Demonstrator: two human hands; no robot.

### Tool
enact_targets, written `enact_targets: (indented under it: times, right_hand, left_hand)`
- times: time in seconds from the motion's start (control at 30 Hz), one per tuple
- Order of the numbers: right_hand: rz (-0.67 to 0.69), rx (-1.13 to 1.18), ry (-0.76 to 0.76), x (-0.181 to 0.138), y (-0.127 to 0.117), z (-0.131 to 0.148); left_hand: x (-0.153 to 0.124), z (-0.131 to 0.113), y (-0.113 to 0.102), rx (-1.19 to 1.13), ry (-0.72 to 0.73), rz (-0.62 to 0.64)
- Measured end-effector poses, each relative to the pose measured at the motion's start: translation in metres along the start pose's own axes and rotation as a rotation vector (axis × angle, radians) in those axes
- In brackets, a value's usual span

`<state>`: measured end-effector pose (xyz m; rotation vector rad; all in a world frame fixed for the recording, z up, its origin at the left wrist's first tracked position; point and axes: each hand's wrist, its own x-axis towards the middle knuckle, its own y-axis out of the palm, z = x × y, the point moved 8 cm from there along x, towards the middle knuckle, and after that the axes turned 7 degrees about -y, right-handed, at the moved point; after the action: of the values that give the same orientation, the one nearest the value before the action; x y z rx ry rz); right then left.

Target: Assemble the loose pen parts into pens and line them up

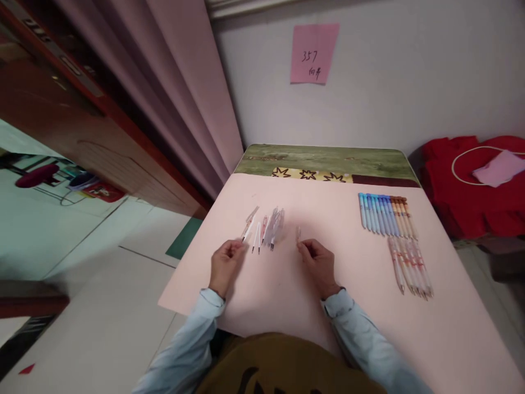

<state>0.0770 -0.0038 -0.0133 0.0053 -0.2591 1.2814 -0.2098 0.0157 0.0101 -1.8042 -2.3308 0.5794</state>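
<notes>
My left hand (225, 267) is closed in a pinch on the dark-tipped end of a white pen refill (248, 229). In my right hand (320, 267), thumb and forefinger grip a small clear, pinkish pen barrel (298, 233), partly hidden by the fingers. Between the hands lie two white refills (256, 238) and a loose pile of clear pen parts (275, 225), some with dark tips showing. A thin translucent strip-like piece (252, 214) rests just beyond my left fingers.
On the right of the pink-covered table (287, 306), blue and brown pens (381, 215) lie in a row, with several clear pens with red marks (410, 267) nearer me. A red cloth-covered seat (447, 191) stands beyond. A wooden door (135, 158) is left.
</notes>
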Motion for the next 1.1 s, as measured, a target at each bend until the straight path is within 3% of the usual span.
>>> enact_targets:
  times: [0.1,0.3,0.5,0.73,0.87,0.97,1.1]
  right_hand:
    - [0.034,-0.039,-0.033,0.0,0.001,0.003]
    - [0.039,-0.042,-0.038,0.002,0.003,0.006]
    - [0.038,-0.027,-0.043,0.002,0.003,0.003]
    - [0.038,-0.01,-0.071,0.002,0.004,0.009]
    - [0.135,0.08,-0.033,-0.004,0.016,0.009]
    - [0.268,0.206,0.06,-0.013,0.034,0.006]
    - [0.341,0.202,-0.011,-0.018,0.043,0.015]
  left_hand:
    - [0.01,-0.004,-0.01,0.267,0.06,0.017]
    - [-0.001,-0.022,0.023,0.81,0.09,0.034]
    - [0.003,-0.022,0.041,1.037,-0.017,0.068]
    - [0.011,-0.016,0.031,0.947,-0.111,0.007]
    - [-0.005,-0.03,0.027,0.719,0.011,-0.05]
    - [-0.031,-0.039,0.048,0.58,0.165,0.078]
    - [-0.063,-0.042,0.082,0.568,0.264,0.217]
